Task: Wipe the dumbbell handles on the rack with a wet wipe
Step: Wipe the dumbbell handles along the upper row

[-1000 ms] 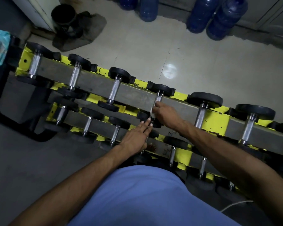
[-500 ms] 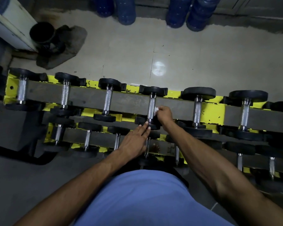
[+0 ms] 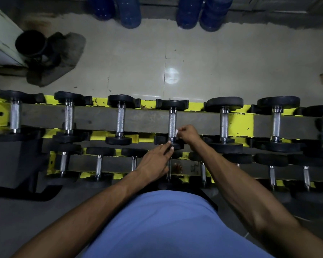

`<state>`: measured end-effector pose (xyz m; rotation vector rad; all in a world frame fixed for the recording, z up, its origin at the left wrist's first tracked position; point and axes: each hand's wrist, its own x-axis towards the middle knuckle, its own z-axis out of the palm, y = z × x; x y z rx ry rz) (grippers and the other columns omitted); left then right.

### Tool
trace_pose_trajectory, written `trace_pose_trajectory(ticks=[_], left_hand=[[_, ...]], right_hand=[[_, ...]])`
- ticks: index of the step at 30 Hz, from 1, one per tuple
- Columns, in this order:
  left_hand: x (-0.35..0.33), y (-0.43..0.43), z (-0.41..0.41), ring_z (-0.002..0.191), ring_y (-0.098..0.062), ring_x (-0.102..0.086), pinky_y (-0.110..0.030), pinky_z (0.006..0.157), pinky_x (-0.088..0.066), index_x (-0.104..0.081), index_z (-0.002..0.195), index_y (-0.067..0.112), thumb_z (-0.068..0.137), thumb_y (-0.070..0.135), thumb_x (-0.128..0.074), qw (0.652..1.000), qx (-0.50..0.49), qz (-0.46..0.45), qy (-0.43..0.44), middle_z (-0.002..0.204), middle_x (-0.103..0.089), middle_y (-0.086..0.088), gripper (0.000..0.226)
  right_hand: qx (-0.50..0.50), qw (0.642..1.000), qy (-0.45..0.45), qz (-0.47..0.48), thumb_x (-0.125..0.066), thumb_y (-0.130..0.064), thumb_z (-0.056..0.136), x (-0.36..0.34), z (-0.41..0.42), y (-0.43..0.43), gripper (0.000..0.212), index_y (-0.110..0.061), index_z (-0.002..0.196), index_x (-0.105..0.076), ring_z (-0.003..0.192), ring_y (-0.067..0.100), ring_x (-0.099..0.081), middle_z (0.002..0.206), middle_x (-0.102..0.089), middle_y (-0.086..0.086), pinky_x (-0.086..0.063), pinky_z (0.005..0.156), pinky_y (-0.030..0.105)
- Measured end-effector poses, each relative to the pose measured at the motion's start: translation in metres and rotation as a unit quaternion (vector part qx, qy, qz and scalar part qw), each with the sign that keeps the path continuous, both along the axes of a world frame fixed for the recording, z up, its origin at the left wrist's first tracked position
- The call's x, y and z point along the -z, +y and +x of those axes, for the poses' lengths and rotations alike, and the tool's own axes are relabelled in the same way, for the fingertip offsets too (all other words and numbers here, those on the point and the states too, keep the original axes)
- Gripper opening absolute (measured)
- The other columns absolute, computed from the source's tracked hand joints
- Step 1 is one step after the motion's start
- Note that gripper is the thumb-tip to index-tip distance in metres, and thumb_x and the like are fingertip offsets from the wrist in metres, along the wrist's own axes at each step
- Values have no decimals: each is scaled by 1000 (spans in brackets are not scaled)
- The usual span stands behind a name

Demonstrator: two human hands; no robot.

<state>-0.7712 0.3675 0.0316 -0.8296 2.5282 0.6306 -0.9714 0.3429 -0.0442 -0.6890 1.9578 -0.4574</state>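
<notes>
Head view, frame centre: wet wipe (image 3: 176,131), small white scrap, pinched in curled fingers of right hand (image 3: 188,135), at lower right side of knurled handle (image 3: 172,122). That's the 4th dumbbell from left, top row of yellow rack (image 3: 240,123). Left hand (image 3: 154,162) just below, fingers straight & close together, tips touching that dumbbell's near plate (image 3: 179,146). Blue water jugs (image 3: 129,12) along top edge; black cylinder (image 3: 30,43) upper left.

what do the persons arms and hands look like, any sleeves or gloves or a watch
The left forearm and right forearm are bare, with no sleeves in view. The left hand and right hand wear no gloves, and no watch, band or ring shows. A blue garment covers the torso.
</notes>
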Motion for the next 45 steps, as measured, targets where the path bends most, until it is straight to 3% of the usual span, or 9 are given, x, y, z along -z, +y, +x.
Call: trace_pose_trajectory(ticks=[6,9,12,17,22,25,30,42,45], left_hand=[[-2,-5,1,152,-33,-26,-45,122,-33,-19,165,11,101,29,-57,1000,24,-8,5,173,-8,-13,77],[-2,-6,1,151,-34,-27,-45,121,-35,-19,165,11,101,30,-58,1000,26,-10,8,172,-9,-14,78],[-1,-7,2,150,-33,-29,-45,120,-36,-19,165,11,101,31,-58,1000,28,-10,7,172,-9,-14,78],[-1,-7,2,148,-32,-31,-45,120,-37,-20,165,11,101,32,-57,1000,25,-11,13,172,-11,-13,77],[-1,-5,2,151,-31,-27,-44,123,-33,-24,164,11,101,31,-57,999,10,-14,33,171,-17,-14,74],[-2,-7,1,154,-29,-25,-43,124,-30,-20,165,17,101,30,-57,999,-16,-6,49,169,-23,-12,76],[1,-10,-1,158,-28,-16,-43,127,-25,-11,167,18,103,29,-57,999,-16,9,33,173,-14,-9,79],[0,-9,-4,159,-29,-14,-47,126,-29,-10,167,18,103,29,-59,1000,-19,13,20,173,-12,-9,81],[0,-10,-4,159,-29,-14,-48,125,-29,-11,167,17,103,28,-59,1000,-14,16,19,173,-12,-9,80]], right_hand=[[-43,999,12,21,-63,-7,89,0,2,14,24,-7,66,-69,56,19,-56,63,-63,8,-45,57,29],[40,999,-21,7,-67,0,80,-5,-1,-1,12,-5,72,-73,58,20,-55,63,-61,7,-42,55,24],[108,994,-1,-23,-63,-1,79,-4,6,-10,18,-10,64,-69,61,21,-57,61,-61,6,-42,57,28],[40,998,-37,34,-63,-1,86,-2,8,5,15,3,73,-69,60,26,-61,66,-63,17,-54,56,40],[180,981,-59,-42,-62,5,83,0,-1,-28,24,-7,97,-76,86,23,-68,91,-73,6,-53,70,32],[200,973,-108,-43,-54,9,87,-4,4,-33,28,-8,99,-72,72,20,-62,80,-68,5,-47,62,24],[280,941,-186,-49,-44,3,94,-16,3,-67,22,-12,97,-60,71,22,-58,86,-63,9,-50,62,31],[140,972,-189,7,-44,0,88,-26,6,-35,35,2,92,-78,68,22,-66,88,-78,10,-54,63,27],[189,968,-164,-17,-45,5,87,-30,2,-46,28,-4,78,-69,64,20,-61,74,-72,7,-51,63,28]])
